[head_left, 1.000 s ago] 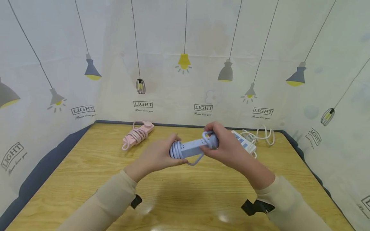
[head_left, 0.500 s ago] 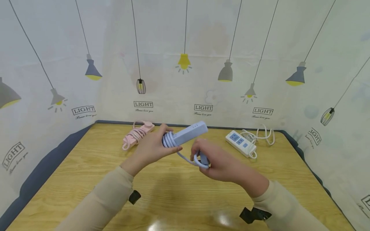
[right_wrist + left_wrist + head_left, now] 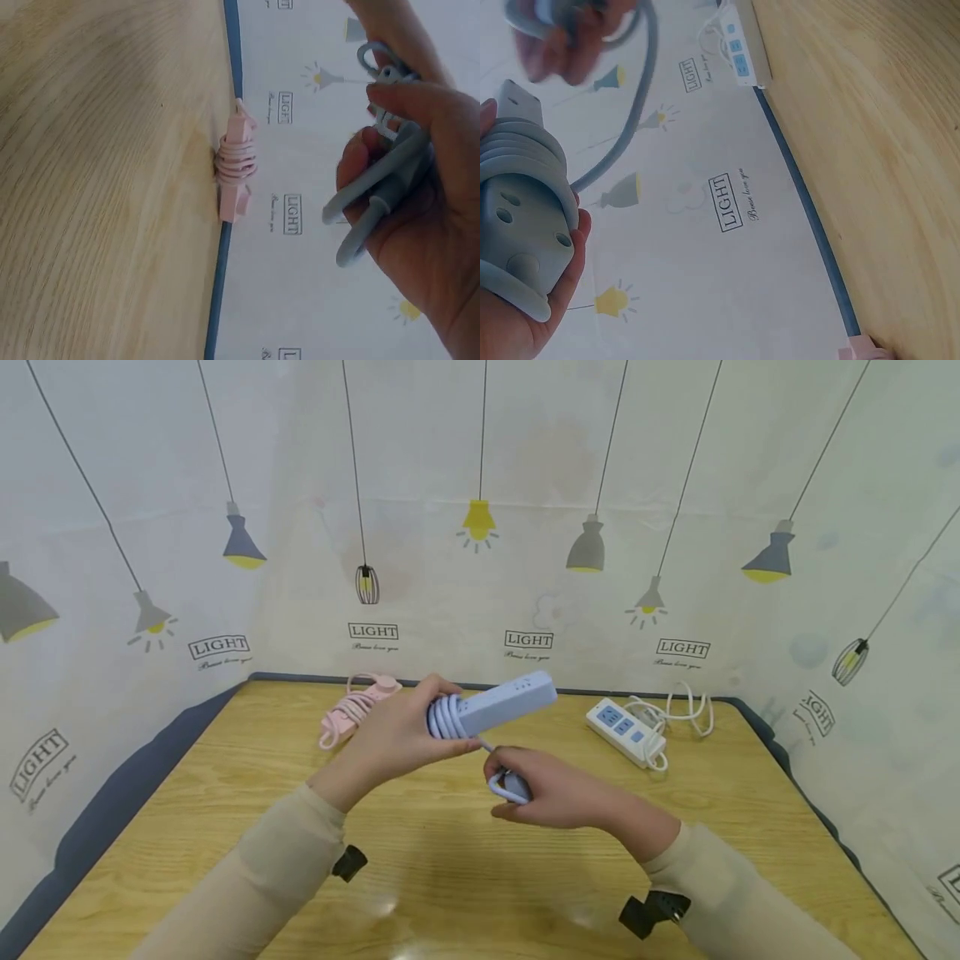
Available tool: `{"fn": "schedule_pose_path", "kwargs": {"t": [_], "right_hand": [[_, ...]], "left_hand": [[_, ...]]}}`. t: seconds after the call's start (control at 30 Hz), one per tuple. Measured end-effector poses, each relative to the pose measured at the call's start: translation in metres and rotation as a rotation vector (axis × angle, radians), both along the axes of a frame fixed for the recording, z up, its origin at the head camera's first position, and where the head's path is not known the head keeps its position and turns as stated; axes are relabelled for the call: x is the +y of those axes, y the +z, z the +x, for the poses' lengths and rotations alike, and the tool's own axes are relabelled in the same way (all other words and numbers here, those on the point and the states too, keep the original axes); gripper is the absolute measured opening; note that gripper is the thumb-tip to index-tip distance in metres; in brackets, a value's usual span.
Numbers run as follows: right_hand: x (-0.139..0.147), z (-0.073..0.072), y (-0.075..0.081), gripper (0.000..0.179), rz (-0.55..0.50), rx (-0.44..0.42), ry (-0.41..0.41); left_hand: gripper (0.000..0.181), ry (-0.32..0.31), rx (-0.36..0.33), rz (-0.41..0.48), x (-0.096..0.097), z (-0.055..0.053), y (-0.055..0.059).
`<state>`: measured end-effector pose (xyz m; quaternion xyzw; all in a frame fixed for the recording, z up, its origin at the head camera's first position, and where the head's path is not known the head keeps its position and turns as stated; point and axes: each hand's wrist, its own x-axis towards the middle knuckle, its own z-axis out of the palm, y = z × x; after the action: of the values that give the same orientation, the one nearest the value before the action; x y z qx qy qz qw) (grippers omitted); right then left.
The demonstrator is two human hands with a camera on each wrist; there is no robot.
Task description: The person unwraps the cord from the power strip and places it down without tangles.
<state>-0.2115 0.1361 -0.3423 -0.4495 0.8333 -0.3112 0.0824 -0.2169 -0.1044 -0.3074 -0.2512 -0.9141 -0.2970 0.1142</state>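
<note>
My left hand (image 3: 386, 727) grips a light blue power strip (image 3: 510, 702) around its cord-wrapped end, holding it above the table with the bare end tilted up to the right. Several turns of its cord (image 3: 447, 717) circle the strip beside my thumb. Lower and to the right, my right hand (image 3: 558, 789) holds the plug (image 3: 517, 785) with a loop of cord bent round it. A free stretch of cord (image 3: 639, 112) runs between the two hands in the left wrist view. In the right wrist view, the plug (image 3: 405, 169) lies against my palm under the curled fingers.
A pink power strip (image 3: 341, 718) wrapped in its own cord lies at the back left of the wooden table (image 3: 450, 877). At the back right lies a white power strip (image 3: 622, 731) with blue sockets, its white cord (image 3: 686, 714) loosely looped. A lamp-printed curtain (image 3: 450, 585) stands behind.
My right hand has drawn the plug away from the strip's far end, down and slightly left. My left hand has moved left and up, tilting the strip's bare end upward.
</note>
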Motion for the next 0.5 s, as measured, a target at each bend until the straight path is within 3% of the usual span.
{"fn": "schedule_pose_path", "kwargs": {"t": [0.17,0.33,0.5], "right_hand": [[0.004,-0.013,-0.006,0.043,0.021,-0.089,-0.093],[0.005,-0.02,-0.01,0.07,-0.015,-0.088,-0.037],[0.014,-0.018,0.003,0.061,-0.058,-0.087,0.039]], "left_hand": [[0.063,-0.08,0.078,-0.007,0.007,0.01,0.004],[0.062,-0.201,0.129,-0.015,0.014,0.018,0.003],[0.069,-0.258,0.159,-0.057,0.017,0.023,0.001]]}}
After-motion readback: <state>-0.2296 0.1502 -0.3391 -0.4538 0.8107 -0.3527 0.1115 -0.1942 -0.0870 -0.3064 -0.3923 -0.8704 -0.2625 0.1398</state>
